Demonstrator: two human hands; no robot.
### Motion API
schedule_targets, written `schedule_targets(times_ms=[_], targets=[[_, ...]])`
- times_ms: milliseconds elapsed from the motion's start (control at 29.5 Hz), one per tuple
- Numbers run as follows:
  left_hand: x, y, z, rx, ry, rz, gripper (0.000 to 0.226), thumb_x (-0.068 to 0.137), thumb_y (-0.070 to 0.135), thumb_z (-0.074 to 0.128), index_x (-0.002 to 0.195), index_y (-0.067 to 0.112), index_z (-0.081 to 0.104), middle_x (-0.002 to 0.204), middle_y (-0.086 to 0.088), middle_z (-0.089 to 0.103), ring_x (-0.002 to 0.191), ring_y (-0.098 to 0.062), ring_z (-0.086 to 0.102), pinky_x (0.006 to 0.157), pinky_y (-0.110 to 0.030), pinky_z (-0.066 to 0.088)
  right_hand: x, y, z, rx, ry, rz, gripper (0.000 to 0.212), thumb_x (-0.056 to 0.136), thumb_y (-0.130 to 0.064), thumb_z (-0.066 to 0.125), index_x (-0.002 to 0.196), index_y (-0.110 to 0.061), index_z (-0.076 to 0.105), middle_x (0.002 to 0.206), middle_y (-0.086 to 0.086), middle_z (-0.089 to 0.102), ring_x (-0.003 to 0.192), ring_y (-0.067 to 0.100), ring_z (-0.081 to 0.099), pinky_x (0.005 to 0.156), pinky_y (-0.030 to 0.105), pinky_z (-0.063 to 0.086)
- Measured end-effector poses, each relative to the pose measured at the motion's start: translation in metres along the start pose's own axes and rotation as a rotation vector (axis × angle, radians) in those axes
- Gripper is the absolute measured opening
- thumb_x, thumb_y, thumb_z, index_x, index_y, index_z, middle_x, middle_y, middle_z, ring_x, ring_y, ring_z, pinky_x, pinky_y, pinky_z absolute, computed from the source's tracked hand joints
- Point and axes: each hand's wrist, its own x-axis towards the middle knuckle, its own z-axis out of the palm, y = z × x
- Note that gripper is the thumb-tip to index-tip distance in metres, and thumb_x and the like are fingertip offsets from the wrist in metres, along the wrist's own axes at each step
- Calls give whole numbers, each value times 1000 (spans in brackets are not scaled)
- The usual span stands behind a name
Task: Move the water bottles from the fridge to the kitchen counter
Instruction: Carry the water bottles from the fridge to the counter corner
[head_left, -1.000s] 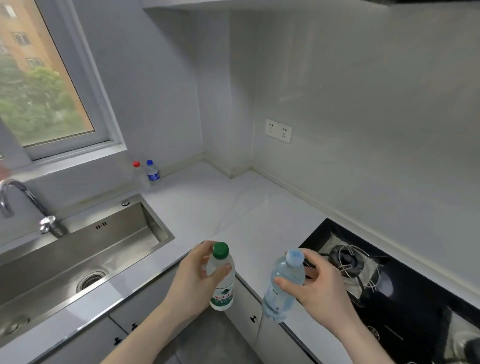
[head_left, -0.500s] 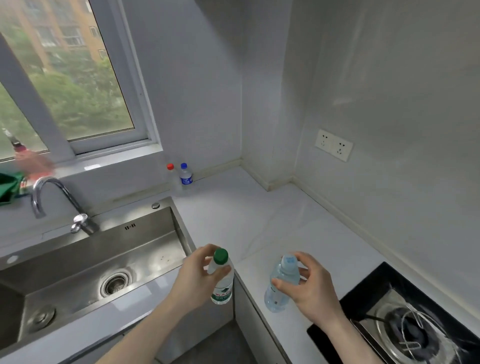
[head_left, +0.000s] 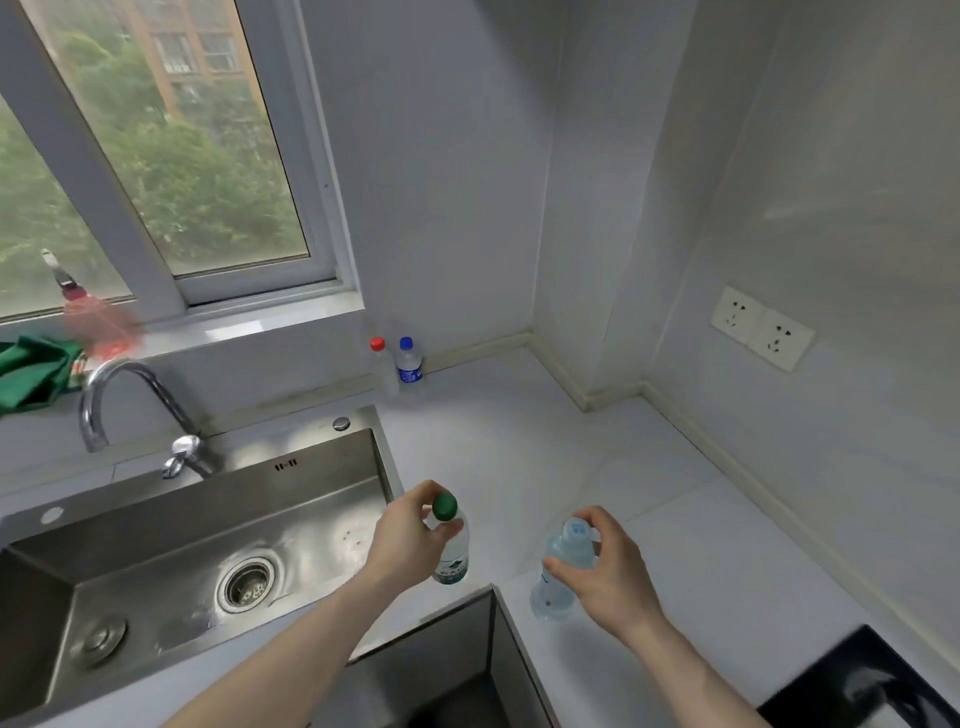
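Observation:
My left hand (head_left: 410, 540) grips a green-capped water bottle (head_left: 452, 551) by its neck, just above the white counter (head_left: 519, 457) near the sink's right rim. My right hand (head_left: 613, 577) holds a pale blue-capped bottle (head_left: 558, 577) over the counter's front edge. Two more bottles stand upright against the back wall: a red-capped one (head_left: 379, 364) and a blue-capped one (head_left: 409, 366). The fridge is out of view.
A steel sink (head_left: 182, 545) with a curved tap (head_left: 119, 400) lies to the left. A green cloth (head_left: 31, 369) and a red object (head_left: 98, 322) sit on the windowsill. A black hob (head_left: 872, 680) is at bottom right, wall sockets (head_left: 761, 327) on the right wall.
The view has swung left, bringing more sink into sight and pushing the hob to the corner. Both hands have carried their bottles forward over the counter.

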Motion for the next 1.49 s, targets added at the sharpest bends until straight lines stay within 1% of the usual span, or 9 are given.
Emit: schedule_targets(times_ms=[203,305,407,576,779,1050,1254,1389,1491], targets=[[66,-13,-7,20,-47,22,20,89,23,77,92,31,59,104,12,67,109,-16,63,73,-30,48,54,-9,34,-18,37,67,42,69,-27,90,93,-30,54,94,-10,64,81,11,61,70,30,50],[99,-20,-12,84,-65,63,19,89,21,76,93,28,58,98,13,66,100,-14,61,69,-32,47,83,-17,53,-42,44,87,44,70,-26,90,92,-31,52,95,-11,62,83,9,60,71,28,48],[122,-24,-14,138,-74,101,20,90,18,74,94,23,56,96,10,64,96,-19,61,76,-32,48,106,-21,69,-62,50,100,47,70,-26,90,92,-32,50,96,-12,60,84,10,60,72,29,49],[166,-28,-21,165,-90,174,19,92,12,72,94,19,54,92,6,61,87,-19,55,67,-19,40,141,-25,104,-61,56,160,47,72,-16,89,95,-31,51,103,-10,61,91,14,62,76,30,51],[201,-21,-20,211,-63,221,17,94,10,69,99,17,54,96,5,60,87,-20,54,74,-30,45,169,-31,124,-64,44,181,45,76,-11,86,99,-29,52,103,-11,62,94,12,61,73,23,47],[265,-2,-19,220,-33,227,23,94,4,66,94,18,49,92,4,57,77,-13,48,57,-15,33,233,-39,132,-92,51,151,48,76,-9,85,107,-25,52,109,-10,61,101,18,59,84,28,47],[316,15,-20,246,-8,206,21,94,5,68,102,15,52,98,6,56,84,-16,50,67,-20,33,281,-42,130,-107,37,150,48,76,-13,86,106,-28,52,109,-10,62,100,19,61,87,35,53],[351,25,-21,268,-1,196,19,94,6,69,101,13,52,96,4,56,79,-14,49,71,-24,33,314,-45,134,-105,30,145,45,77,-12,84,104,-26,51,106,-10,62,96,18,61,80,31,49],[374,29,-22,282,6,194,21,92,10,70,100,12,51,95,3,55,81,-22,50,71,-29,34,334,-48,137,-123,34,134,47,76,-12,85,104,-26,50,105,-8,61,95,20,60,77,30,45]])
